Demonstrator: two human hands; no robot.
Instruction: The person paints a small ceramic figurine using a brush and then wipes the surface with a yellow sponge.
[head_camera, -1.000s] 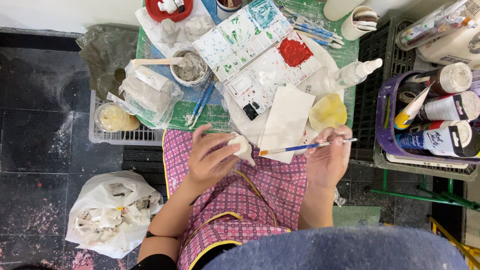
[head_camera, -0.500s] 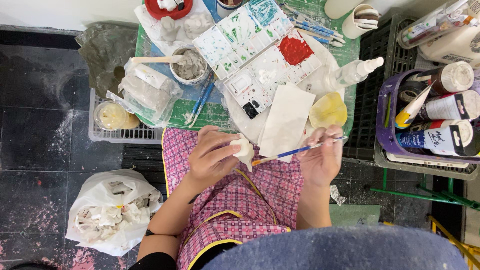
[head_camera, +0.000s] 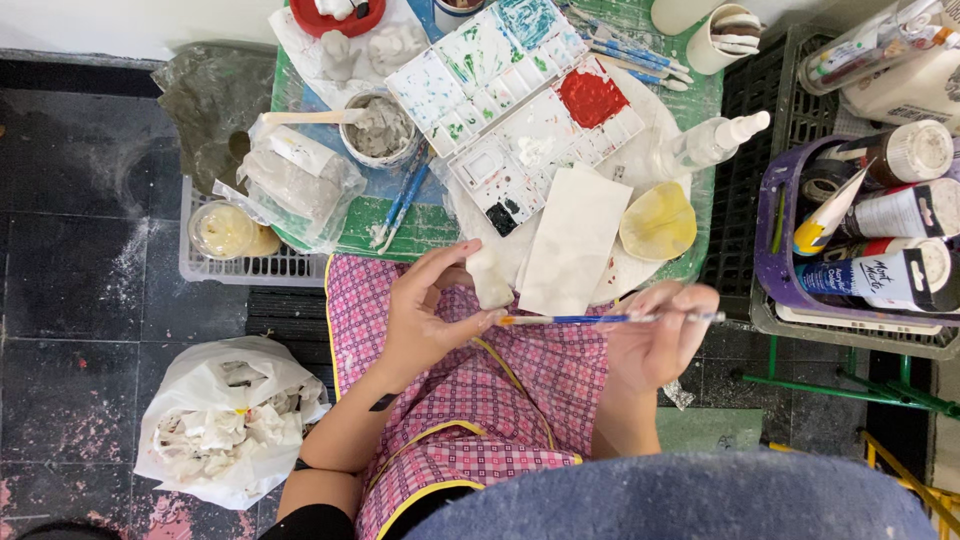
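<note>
Dark stone floor, small green table (head_camera: 690, 190) cluttered with paint gear; painting a small white clay piece over my pink checked apron (head_camera: 480, 400).

From the head view: my left hand (head_camera: 425, 320) pinches the small white clay figure (head_camera: 490, 280) between thumb and fingertips, just below the white plastic paint palette (head_camera: 520, 110). My right hand (head_camera: 655, 335) is closed on one thin blue-handled brush (head_camera: 610, 319), lying level, its tip touching the figure's lower edge. I judge this is the painting step; next calls for a steady, light stroke, turning the figure slowly. Counted around the palette: one red paint patch (head_camera: 590, 95) on it, one yellow dish (head_camera: 657, 222) right of it, one spray bottle (head_camera: 705, 145), one white paper sheet (head_camera: 575, 240) below it, one grey paste cup (head_camera: 380, 128) left.
</note>
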